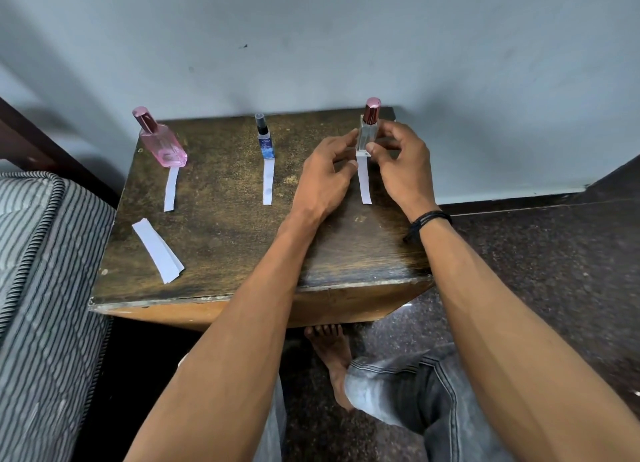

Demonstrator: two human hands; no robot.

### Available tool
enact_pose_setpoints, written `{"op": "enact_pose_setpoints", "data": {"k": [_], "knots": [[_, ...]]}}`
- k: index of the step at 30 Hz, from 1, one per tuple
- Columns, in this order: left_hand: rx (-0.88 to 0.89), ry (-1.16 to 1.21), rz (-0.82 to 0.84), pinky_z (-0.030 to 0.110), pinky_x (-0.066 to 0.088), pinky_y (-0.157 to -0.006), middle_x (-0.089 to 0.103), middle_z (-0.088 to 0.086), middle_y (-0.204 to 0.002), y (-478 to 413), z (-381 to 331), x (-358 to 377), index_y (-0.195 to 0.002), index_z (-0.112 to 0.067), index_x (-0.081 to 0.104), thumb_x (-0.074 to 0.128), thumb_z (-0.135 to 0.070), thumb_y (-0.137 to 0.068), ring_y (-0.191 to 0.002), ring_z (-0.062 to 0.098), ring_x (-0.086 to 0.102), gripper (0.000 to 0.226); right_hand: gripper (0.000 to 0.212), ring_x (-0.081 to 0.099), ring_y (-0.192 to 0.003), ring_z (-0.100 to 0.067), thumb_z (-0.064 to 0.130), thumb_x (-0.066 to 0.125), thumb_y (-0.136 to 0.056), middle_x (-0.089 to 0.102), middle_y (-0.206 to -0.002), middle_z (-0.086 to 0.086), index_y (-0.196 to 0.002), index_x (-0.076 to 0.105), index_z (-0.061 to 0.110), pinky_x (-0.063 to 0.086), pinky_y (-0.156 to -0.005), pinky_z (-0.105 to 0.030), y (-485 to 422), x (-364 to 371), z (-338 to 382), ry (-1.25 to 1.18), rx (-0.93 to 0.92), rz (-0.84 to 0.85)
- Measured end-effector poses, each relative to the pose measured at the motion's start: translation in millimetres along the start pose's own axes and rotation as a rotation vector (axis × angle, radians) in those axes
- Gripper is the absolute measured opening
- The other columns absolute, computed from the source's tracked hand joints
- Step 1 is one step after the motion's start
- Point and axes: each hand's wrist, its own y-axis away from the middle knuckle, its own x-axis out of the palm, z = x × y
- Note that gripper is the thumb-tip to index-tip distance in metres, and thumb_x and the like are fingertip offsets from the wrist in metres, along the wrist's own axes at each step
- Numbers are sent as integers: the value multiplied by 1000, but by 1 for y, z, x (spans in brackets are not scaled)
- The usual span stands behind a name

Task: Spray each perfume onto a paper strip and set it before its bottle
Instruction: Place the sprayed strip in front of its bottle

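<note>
Dark speckled floor (554, 288) lies nearest you, with your jeans (415, 392) and a bare foot (332, 350) under the front edge of the worn wooden tabletop (225, 226), and a striped mattress (41, 288) on your left. On the tabletop's near left corner sits a small stack of spare paper strips (157, 250). Farther in, three single strips lie in a row, each running towards you from a bottle: the left strip (171, 191) before the pink bottle (162, 142), the middle strip (267, 181) before the small blue bottle (266, 142), and the right strip (364, 184) reaching the base of the clear bottle (367, 132) with its rose cap on. Your right hand (401, 163), a black band (427, 220) at its wrist, grips that clear bottle between thumb and fingers; your left hand (325, 174) curls its fingertips against the bottle's other side, thumb down by the strip's top. Behind everything stands a pale blue-grey wall (311, 45).
</note>
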Motion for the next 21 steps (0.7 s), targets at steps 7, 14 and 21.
{"op": "enact_pose_setpoints", "data": {"k": [7, 14, 21], "knots": [[-7, -24, 1, 31, 47, -110, 60, 5, -126, 0, 1, 1, -143, -10, 54, 57, -6, -87, -120, 14, 62, 57, 34, 63, -97, 13, 8, 69, -94, 71, -119, 8, -127, 68, 17, 47, -82, -5, -2, 1, -3, 4, -2, 5], [6, -89, 10, 28, 51, -105, 55, 5, -128, -3, 6, 3, -147, -10, 49, 64, 7, -87, -120, 16, 61, 64, 35, 63, -97, 10, 11, 69, -94, 71, -119, 8, -128, 68, 19, 46, -81, -3, -3, 3, -6, 33, -5, 17], [-2, -113, 14, 25, 51, -104, 54, 6, -128, -5, 9, 4, -148, -11, 47, 68, 9, -84, -120, 16, 61, 70, 35, 66, -100, 3, 11, 68, -95, 72, -118, 9, -129, 68, 21, 47, -81, -4, -5, 4, -8, 59, -7, 35]]}}
